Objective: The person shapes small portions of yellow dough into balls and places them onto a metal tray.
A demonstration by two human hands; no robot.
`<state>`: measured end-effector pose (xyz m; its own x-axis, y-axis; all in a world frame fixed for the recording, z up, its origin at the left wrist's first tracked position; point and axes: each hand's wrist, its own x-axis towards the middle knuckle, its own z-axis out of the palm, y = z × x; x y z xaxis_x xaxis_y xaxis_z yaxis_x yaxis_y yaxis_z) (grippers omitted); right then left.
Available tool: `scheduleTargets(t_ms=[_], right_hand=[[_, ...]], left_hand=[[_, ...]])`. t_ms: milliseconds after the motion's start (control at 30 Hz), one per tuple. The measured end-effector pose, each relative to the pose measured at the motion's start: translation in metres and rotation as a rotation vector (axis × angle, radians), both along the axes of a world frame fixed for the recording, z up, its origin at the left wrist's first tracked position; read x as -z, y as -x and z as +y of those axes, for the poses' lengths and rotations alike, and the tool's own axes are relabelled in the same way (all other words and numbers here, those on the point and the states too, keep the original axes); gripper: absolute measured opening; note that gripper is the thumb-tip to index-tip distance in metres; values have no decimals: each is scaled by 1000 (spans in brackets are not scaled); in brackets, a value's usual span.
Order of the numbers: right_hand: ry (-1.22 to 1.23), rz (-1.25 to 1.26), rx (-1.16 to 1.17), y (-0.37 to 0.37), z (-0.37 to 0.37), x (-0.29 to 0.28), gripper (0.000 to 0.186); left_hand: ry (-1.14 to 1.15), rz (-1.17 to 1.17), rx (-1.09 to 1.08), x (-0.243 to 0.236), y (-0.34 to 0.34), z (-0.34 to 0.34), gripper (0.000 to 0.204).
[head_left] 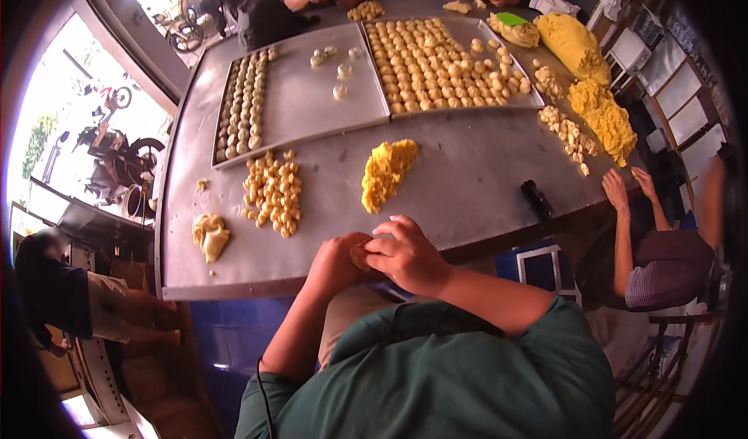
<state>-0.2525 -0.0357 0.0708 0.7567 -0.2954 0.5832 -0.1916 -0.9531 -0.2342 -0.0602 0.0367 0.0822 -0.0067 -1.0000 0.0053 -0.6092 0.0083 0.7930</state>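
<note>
The left hand (335,263) curls round a small dough piece (359,257), which shows only in part between the two hands, just over the table's near edge. The right hand (411,258) meets it from the other side, fingers bent and upper ones spread; whether it grips the piece too, I cannot tell. Just beyond them on the metal table (467,166) lies a yellow heap (388,176). Left of that sits a pile of dough bits (273,196), then, nearer the left edge, a dough lump (210,238). Farther off, two trays stand side by side: the left tray (300,119) holds rows of balls (245,108) along its left side and a few loose pale ones, while the right tray (465,31) is mostly covered with balls. To the right lie a black object (535,198), pale bits (569,133) and a yellow mass (602,119). A co-worker's hands (615,190) are at the right edge; two more people stand or sit across the table.
</note>
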Motion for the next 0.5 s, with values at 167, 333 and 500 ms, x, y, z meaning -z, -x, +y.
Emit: scheduleTargets(t_ms=[167,333,500], right_hand=[[-669,-63,34,-4,-4,-7,27],[22,-40,8,-6,-1,-10,20],[-455,-81,123,-10,-6,0,18]], left_hand=[[-74,143,-203,-14,1,1,40],[-28,-37,-96,-6,-1,2,34],[-26,218,-200,-3,12,-3,52]])
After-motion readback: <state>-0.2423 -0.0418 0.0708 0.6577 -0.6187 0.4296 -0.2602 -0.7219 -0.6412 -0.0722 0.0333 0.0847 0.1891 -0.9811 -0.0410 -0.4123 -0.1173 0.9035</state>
